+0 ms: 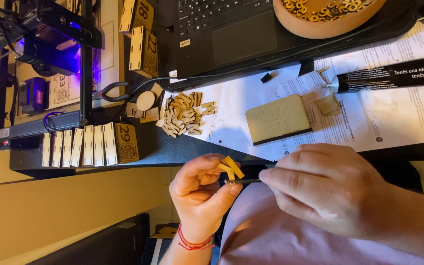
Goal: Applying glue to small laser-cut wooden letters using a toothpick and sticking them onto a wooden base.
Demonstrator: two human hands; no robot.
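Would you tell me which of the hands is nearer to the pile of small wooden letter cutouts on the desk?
The left hand, directly below the pile of small wooden letter cutouts. The right hand sits further off to the side.

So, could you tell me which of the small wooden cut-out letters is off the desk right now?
The letter piece pinched in the left hand fingertips; the right hand holds a thin tool to it. The other letters lie in a pile on the desk.

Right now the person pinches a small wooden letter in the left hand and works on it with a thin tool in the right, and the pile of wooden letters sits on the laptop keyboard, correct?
Not quite. The head view shows the pile of wooden letters lying on the desk beside the laptop, not on its keyboard. The left hand does pinch the small wooden letter, and the right hand holds the thin tool.
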